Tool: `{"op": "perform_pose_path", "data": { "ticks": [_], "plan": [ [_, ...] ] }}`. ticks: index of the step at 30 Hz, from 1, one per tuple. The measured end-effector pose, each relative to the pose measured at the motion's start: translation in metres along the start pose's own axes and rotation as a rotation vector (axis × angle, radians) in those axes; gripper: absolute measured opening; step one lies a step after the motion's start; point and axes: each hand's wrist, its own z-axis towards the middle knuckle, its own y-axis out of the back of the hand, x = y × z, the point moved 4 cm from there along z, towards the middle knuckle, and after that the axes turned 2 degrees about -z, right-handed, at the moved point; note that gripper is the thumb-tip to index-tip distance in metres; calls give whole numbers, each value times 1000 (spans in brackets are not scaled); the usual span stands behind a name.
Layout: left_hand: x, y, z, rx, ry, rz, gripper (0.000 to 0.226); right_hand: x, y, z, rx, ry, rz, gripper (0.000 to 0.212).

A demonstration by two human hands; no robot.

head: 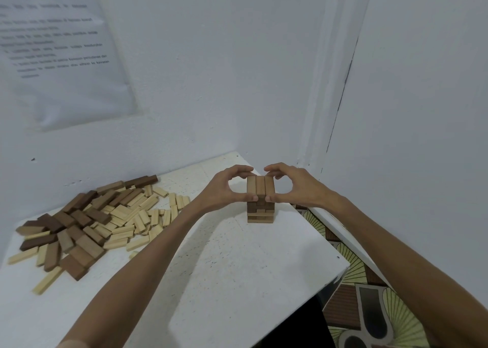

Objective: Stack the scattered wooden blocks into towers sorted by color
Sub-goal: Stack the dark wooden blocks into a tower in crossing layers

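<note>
Pinching brown tower (260,207) top layer between both grips: left hand (224,189), right hand (298,186); thumbs front, fingers behind.

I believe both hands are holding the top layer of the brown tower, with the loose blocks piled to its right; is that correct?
Not quite: the head view shows the loose blocks piled left of the tower, not right. The left hand and right hand do hold its top layer.
</note>
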Motion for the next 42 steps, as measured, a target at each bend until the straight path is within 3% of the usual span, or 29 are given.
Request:
{"op": "perform_pose_path", "data": {
  "ticks": [20, 28, 31, 36, 42],
  "plan": [
    [4, -2, 3, 6, 24, 18, 73, 4, 1, -3, 8, -35, 6, 76],
    [0, 5, -5, 81, 74, 51, 89, 19, 5, -8, 12, 6, -43, 69],
    [-1, 18, -14, 69, 99, 98, 84, 29, 6, -5, 8, 39, -76, 58],
    [3, 47, -31, 25, 108, 205, 77, 52, 5, 4, 56, 56, -155, 65],
    [9, 70, -66, 16, 145, 332, 68, 98, -11, 15, 91, 165, -293, 57]
  ]
}}
